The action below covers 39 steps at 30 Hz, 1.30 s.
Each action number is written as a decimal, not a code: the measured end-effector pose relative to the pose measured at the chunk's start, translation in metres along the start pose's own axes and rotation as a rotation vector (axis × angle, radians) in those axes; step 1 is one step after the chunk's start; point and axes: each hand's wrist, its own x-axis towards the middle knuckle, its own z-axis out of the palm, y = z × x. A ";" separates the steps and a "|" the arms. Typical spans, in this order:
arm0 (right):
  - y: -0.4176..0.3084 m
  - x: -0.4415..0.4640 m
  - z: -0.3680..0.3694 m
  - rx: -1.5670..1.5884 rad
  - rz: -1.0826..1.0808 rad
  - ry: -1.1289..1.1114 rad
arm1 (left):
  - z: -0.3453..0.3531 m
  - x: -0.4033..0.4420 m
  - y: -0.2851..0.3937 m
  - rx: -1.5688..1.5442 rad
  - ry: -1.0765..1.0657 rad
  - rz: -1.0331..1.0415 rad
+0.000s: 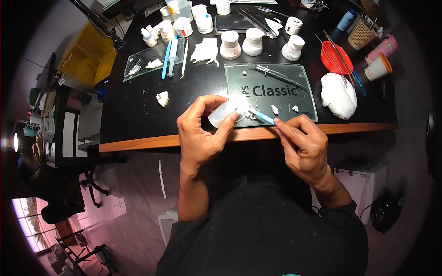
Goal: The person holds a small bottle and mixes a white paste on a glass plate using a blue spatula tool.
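Tilted on its side, a translucent white cup (pixel 221 115) is held between the thumb and fingers of my left hand (pixel 201 129). Its mouth points right, over the near edge of a glass slab (pixel 285 100) marked "Classic". My right hand (pixel 305 143) pinches a blue-handled tool (pixel 264 117), whose tip is at white material (pixel 251 113) by the cup's mouth. Glare hides the exact contact there. Small white lumps (pixel 275 109) lie on the slab, and metal tweezers (pixel 278 75) rest across its upper part.
White jars (pixel 230 46) stand behind the slab. At right are a red bowl (pixel 336 57), a white wrapped bundle (pixel 339 96) and an orange-rimmed cup (pixel 378 68). A second glass plate (pixel 146 62) lies at left. Another person (pixel 50 184) is at far left.
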 end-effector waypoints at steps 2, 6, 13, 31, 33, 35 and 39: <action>-0.001 -0.003 0.002 0.004 -0.005 -0.042 | 0.000 0.000 0.001 0.001 -0.002 -0.005; 0.003 -0.007 0.005 0.020 -0.021 -0.014 | -0.001 0.001 0.000 0.016 -0.005 0.023; 0.004 -0.010 0.004 0.003 -0.051 0.010 | -0.001 0.000 0.001 0.024 0.000 -0.001; -0.003 -0.013 0.008 -0.066 -0.071 0.034 | 0.000 0.000 0.001 0.016 0.002 -0.018; 0.000 -0.014 0.010 -0.051 -0.069 0.011 | 0.000 -0.001 0.001 0.018 0.004 -0.010; 0.001 -0.015 0.012 -0.043 -0.076 0.014 | -0.001 -0.001 0.000 0.023 0.002 -0.005; 0.001 -0.015 0.013 -0.023 -0.093 0.044 | -0.001 -0.001 0.000 0.025 -0.003 0.000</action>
